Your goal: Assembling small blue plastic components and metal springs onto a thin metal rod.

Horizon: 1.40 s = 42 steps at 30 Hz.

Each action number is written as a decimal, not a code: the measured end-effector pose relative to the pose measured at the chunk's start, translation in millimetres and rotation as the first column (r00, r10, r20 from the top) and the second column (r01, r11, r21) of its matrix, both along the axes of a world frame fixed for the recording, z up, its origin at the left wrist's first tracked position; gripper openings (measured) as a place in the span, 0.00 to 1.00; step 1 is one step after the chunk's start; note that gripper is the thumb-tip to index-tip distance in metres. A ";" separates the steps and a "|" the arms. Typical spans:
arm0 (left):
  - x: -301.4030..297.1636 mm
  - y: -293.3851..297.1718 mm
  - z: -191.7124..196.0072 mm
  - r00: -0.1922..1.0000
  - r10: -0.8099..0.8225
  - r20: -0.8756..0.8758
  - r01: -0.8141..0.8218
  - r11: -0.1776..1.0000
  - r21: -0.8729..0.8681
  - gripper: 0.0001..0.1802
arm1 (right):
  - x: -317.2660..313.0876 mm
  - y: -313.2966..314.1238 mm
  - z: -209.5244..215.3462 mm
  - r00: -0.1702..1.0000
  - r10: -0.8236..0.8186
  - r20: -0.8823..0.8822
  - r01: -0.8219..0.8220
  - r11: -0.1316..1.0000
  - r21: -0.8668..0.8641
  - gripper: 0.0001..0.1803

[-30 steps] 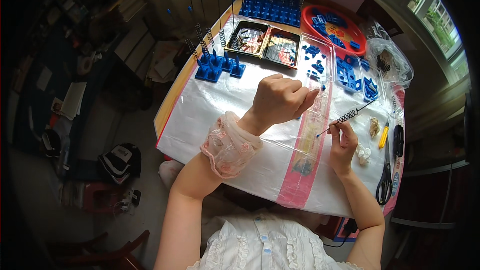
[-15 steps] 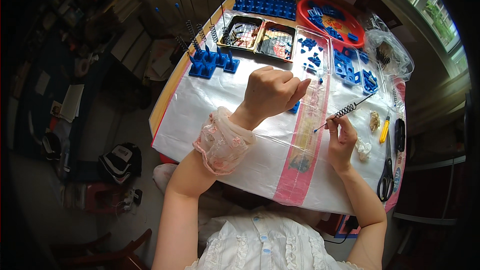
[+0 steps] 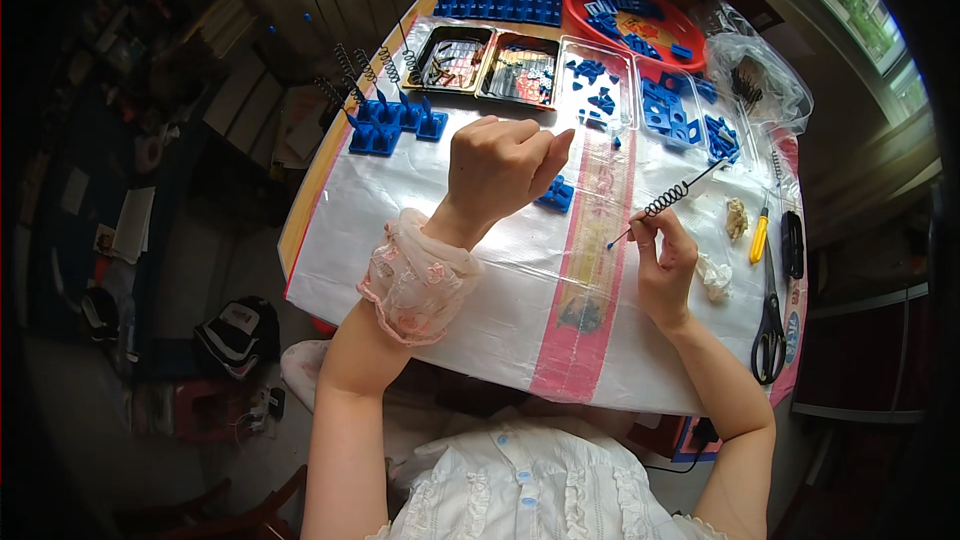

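Observation:
My left hand point(image 3: 502, 165) is closed in a fist above the middle of the table, back of the hand up. Whatever its fingers hold, if anything, is hidden. Just beyond its thumb side lies a blue plastic base piece point(image 3: 556, 194), partly covered by the hand. My right hand point(image 3: 668, 265) pinches a thin black rod with a coil spring point(image 3: 665, 202) round it. That rod slants up to the right, and a small blue tip point(image 3: 610, 245) sits at its lower end. On the table farther off lies a small loose blue part point(image 3: 617, 142).
Blue bases with springs and rods point(image 3: 378, 133) stand far left; a larger block of them point(image 3: 500, 2) is behind. Black trays point(image 3: 483, 68), clear boxes point(image 3: 634, 90) and a red basin point(image 3: 690, 12) hold parts. Scissors point(image 3: 768, 340) and a yellow-handled screwdriver point(image 3: 759, 238) lie right.
The whole view has shifted a little. My left hand has moved slightly left, uncovering more of the blue base piece. My right hand keeps its pinch on the spring rod.

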<state>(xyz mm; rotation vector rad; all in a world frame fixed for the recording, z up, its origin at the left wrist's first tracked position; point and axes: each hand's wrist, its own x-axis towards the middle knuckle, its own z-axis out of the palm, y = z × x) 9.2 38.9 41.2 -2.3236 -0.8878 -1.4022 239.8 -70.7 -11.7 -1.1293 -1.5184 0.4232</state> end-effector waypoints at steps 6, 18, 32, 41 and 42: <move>1.2 -0.1 0.4 1.000 0.017 -0.021 -0.017 1.000 -0.014 0.25 | 0.9 -1.3 0.8 1.000 -0.005 0.020 0.005 1.000 0.013 0.06; 0.9 3.3 -1.7 1.000 -0.021 -0.007 0.021 1.000 0.006 0.28 | 2.8 1.1 -4.1 1.000 0.021 0.016 -0.021 1.000 0.020 0.06; -3.9 12.8 -3.7 1.000 -0.003 0.018 0.003 1.000 0.028 0.29 | 0.0 -0.3 7.6 0.996 -0.015 0.087 0.010 0.998 0.056 0.05; -10.2 17.8 -13.3 0.992 -0.030 0.124 0.039 0.997 -0.072 0.32 | 0.8 -2.6 6.1 0.996 0.006 0.084 -0.014 0.996 0.088 0.05; -11.2 18.1 -15.4 0.990 -0.028 0.138 0.041 0.995 -0.093 0.32 | 0.0 -2.6 6.9 0.996 0.008 0.087 -0.016 0.996 0.087 0.05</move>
